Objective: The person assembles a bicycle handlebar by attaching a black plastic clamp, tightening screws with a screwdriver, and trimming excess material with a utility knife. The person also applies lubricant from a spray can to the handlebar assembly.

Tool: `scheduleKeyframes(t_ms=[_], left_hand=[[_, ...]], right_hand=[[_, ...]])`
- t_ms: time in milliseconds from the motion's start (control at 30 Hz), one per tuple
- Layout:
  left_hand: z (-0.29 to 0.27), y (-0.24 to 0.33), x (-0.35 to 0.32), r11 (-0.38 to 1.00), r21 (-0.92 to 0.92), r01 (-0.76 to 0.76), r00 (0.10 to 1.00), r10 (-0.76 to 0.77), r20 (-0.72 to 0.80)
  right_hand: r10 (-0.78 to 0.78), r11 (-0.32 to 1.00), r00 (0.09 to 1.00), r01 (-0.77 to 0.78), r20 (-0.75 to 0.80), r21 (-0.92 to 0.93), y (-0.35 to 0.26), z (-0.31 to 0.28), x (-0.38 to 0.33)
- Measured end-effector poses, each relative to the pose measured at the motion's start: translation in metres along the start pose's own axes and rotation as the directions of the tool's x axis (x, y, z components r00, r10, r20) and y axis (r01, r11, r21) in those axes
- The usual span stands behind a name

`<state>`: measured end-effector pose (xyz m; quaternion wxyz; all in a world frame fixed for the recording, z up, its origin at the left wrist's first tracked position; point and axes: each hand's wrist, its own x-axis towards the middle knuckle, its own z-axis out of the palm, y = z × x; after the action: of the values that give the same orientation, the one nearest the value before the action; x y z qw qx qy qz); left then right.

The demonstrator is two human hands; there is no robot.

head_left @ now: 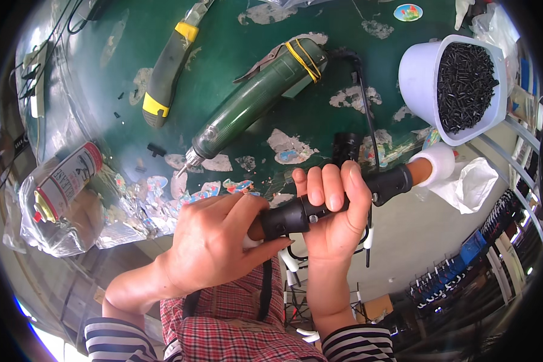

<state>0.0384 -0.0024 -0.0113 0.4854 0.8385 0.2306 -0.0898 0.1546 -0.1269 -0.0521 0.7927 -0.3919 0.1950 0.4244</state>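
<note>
Both hands close on one long black handle (344,202), a tube-like grip with an orange core and a white cap at its far end. Its long axis runs from low on the person's left, rising toward the right and away, ending just short of the white bowl of black screws (458,84).

The left hand (214,244) wraps the near, lower end; its fingers (265,250) are curled shut around the black sleeve, the thumb lying along the top. The right hand (335,211) grips the middle of the same handle just beyond the left hand, fingers (326,187) folded over the top from the far side, nails toward the camera. The two hands nearly touch, so most of the free length of the handle lies past the right fingers, up and to the right.

Beyond the fingers, on the green bench (235,36), a green electric screwdriver (256,96) lies roughly parallel to the handle, bit pointing toward the left hand. A yellow-and-grey tool (169,66) lies farther off, and a spray can (63,181) sits well left of the left hand.
</note>
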Motion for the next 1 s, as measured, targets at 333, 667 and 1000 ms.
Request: scheduleKeyframes(t_ms=[333, 667, 1000], left_hand=[[0.0, -0.001, -0.001, 1.0, -0.01, 0.007, 1.0, -0.007, 0.008], [0.001, -0.004, -0.001, 1.0, -0.021, -0.011, 1.0, 0.011, -0.008], [0.002, -0.003, 0.0, 0.999, -0.002, -0.034, 0.999, 0.034, -0.025]], right_hand=[[-0.049, 0.984, 0.922, -0.021, 0.383, 0.176, 0.007, -0.022, 0.015], [-0.074, 0.992, 0.977, 0.051, 0.199, 0.119, 0.009, -0.013, 0.008], [-0.056, 0.998, 0.998, 0.057, -0.031, 0.023, 0.005, 0.001, 0.001]])
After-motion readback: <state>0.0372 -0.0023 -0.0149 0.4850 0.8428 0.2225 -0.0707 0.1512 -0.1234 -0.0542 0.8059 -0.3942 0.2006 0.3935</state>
